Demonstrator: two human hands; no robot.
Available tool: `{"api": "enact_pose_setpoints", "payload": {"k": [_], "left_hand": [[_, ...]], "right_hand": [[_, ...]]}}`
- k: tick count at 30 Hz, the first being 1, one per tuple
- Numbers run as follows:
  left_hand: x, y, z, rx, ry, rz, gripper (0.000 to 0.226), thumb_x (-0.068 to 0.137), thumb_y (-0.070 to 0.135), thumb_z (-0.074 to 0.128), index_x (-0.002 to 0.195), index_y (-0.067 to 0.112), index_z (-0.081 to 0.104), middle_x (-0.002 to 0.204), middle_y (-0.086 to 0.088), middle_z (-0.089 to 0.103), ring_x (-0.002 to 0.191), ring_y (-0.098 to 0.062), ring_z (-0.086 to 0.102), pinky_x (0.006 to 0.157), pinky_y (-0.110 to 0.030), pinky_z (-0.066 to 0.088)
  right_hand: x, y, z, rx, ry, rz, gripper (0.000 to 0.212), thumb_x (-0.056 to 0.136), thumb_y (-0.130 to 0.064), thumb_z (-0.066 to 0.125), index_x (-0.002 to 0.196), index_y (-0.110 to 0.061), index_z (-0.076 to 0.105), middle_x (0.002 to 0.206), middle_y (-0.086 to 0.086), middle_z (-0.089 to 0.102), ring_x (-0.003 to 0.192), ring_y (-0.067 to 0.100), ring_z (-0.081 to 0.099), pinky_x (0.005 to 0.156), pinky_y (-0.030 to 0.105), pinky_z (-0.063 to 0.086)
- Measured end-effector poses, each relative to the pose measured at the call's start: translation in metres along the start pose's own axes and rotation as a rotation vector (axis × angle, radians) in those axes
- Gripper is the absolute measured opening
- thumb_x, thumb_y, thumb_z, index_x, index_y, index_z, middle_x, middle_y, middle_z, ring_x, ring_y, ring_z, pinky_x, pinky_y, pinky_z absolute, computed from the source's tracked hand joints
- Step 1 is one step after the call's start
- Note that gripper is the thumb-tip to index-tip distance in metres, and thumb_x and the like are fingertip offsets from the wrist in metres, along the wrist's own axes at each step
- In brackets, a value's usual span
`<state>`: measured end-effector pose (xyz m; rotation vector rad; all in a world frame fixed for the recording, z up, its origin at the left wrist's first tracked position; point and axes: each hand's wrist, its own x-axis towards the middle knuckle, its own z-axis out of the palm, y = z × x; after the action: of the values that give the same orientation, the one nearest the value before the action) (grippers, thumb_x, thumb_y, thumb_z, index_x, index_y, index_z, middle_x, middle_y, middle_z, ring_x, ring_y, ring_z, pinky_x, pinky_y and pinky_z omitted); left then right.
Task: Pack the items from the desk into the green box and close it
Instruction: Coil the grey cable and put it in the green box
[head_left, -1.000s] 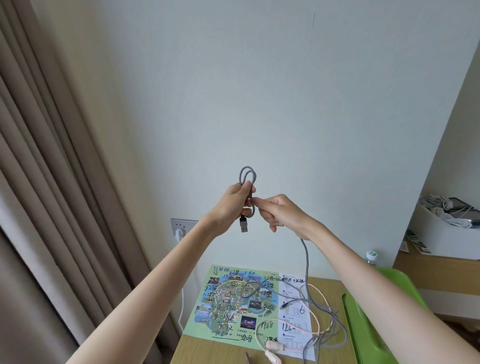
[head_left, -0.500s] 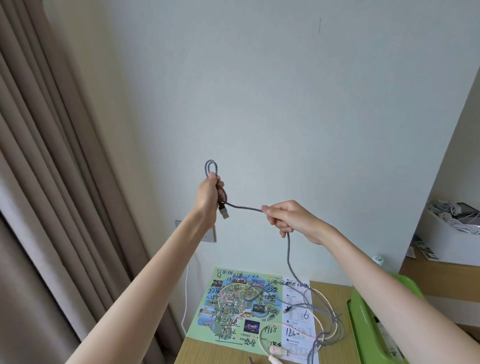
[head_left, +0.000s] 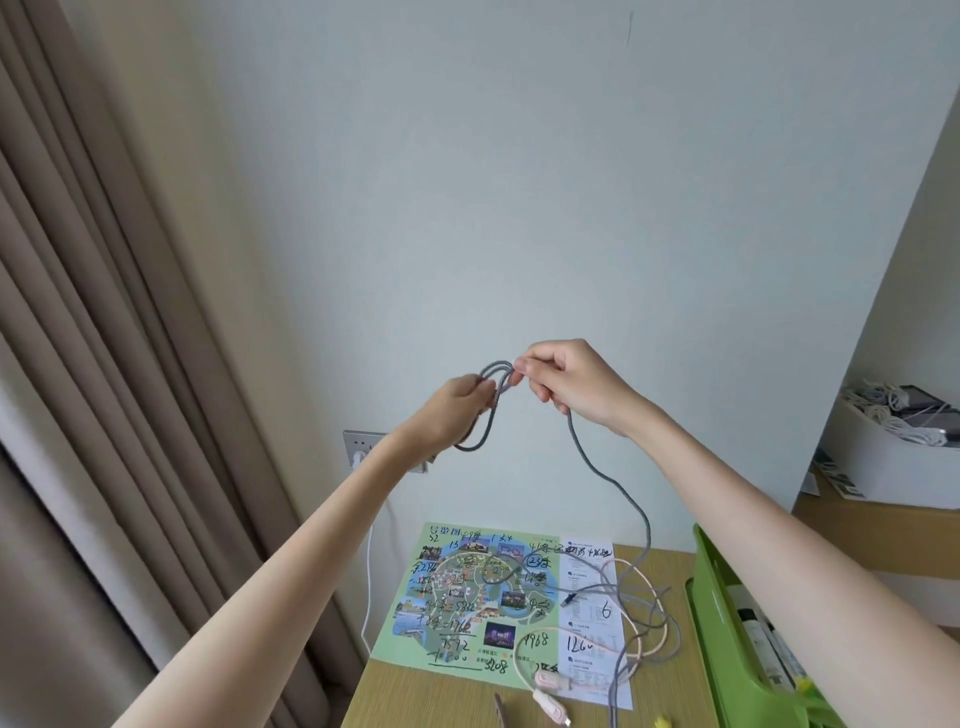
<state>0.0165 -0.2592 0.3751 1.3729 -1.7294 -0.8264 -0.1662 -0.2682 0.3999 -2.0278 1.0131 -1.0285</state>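
Both hands are raised in front of the wall with a grey braided cable (head_left: 608, 467). My left hand (head_left: 452, 410) grips its coiled loops. My right hand (head_left: 566, 379) pinches the cable at the top of the coil, right beside the left hand. From the right hand the cable hangs down to the desk, where its loose end lies tangled with a pink cable (head_left: 649, 623). The green box (head_left: 727, 623) stands open at the desk's right edge, with items inside.
A colourful map sheet (head_left: 467, 587) lies on the wooden desk (head_left: 441, 696) under the cables. A wall socket (head_left: 363, 447) with a white plug sits behind my left arm. Curtains (head_left: 104, 364) hang at left. A white tray of cords (head_left: 898, 447) is on the right shelf.
My hands had drawn apart with the cable stretched between them; now the right hand has come back up to the left, laying another loop on the coil. The view tilted down slightly.
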Motion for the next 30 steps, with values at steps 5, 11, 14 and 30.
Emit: {"api": "enact_pose_setpoints", "payload": {"k": [5, 11, 14, 30], "left_hand": [[-0.011, 0.010, 0.011, -0.083, -0.123, -0.040, 0.041, 0.104, 0.032, 0.035, 0.071, 0.017, 0.053, 0.058, 0.008, 0.042, 0.044, -0.004, 0.032, 0.042, -0.015, 0.026], [-0.017, 0.018, 0.014, -0.134, -0.213, -0.060, 0.044, 0.103, 0.041, 0.033, 0.078, 0.015, 0.058, 0.058, 0.010, 0.043, 0.042, -0.004, 0.031, 0.041, -0.014, 0.027], [-0.018, 0.019, 0.018, -0.075, -0.250, -0.059, 0.029, 0.101, 0.033, 0.044, 0.082, 0.016, 0.058, 0.066, 0.006, 0.042, 0.048, -0.007, 0.034, 0.046, -0.017, 0.028], [-0.001, 0.025, 0.009, -0.449, 0.088, -0.050, 0.034, 0.096, 0.016, 0.035, 0.107, 0.010, 0.067, 0.072, 0.004, 0.036, 0.048, -0.009, 0.025, 0.046, -0.020, 0.022]], "right_hand": [[0.003, 0.006, -0.004, 0.032, 0.091, 0.025, 0.012, 0.093, -0.020, 0.062, 0.083, -0.013, 0.062, 0.057, -0.005, 0.056, 0.040, 0.002, 0.037, 0.044, 0.016, 0.030], [0.003, 0.010, -0.008, 0.082, 0.135, 0.015, 0.009, 0.088, -0.019, 0.069, 0.081, -0.014, 0.065, 0.056, -0.005, 0.060, 0.039, -0.001, 0.045, 0.043, 0.007, 0.032], [0.004, 0.011, -0.009, 0.132, 0.133, 0.035, 0.009, 0.086, -0.021, 0.071, 0.080, -0.016, 0.067, 0.056, -0.007, 0.059, 0.039, 0.001, 0.039, 0.042, 0.011, 0.030], [-0.015, 0.034, 0.006, 0.366, 0.061, 0.167, 0.035, 0.100, -0.039, 0.049, 0.083, -0.015, 0.069, 0.060, -0.006, 0.049, 0.046, 0.008, 0.035, 0.047, 0.016, 0.028]]}}
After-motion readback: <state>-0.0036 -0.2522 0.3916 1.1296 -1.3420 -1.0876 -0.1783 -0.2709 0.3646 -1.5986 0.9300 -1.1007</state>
